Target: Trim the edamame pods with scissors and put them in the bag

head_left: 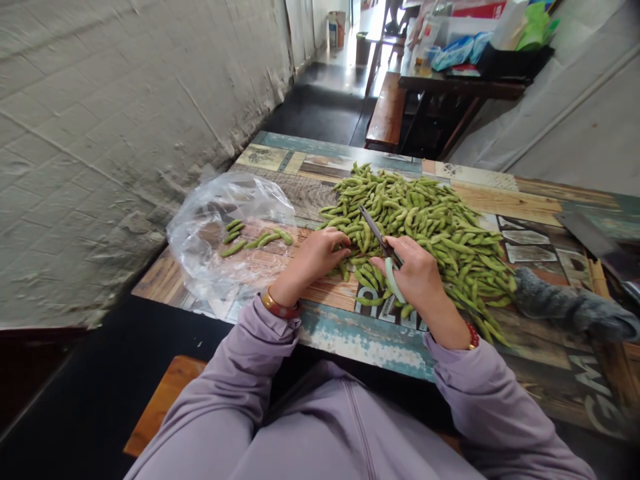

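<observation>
A large heap of green soybean pods (410, 207) lies spread over the table in front of me. My right hand (413, 270) is closed round a pair of scissors (373, 225) with pale green handles; the dark blades point away and to the left, over the heap. At the heap's left edge is my left hand (323, 255), its fingers curled in towards the thumb. Whatever is between those fingertips is hidden or too small to make out. To its left, a clear plastic bag (200, 230) rests open on the table, with several pods (267, 239) in it.
The wood-patterned table (365, 343) runs across in front of me. At its right lie a grey fuzzy object (575, 307) and a wide, dark blade (597, 243). A white wall (100, 133) borders the left. Farther back stand a bench (387, 107) and another, cluttered table (460, 85).
</observation>
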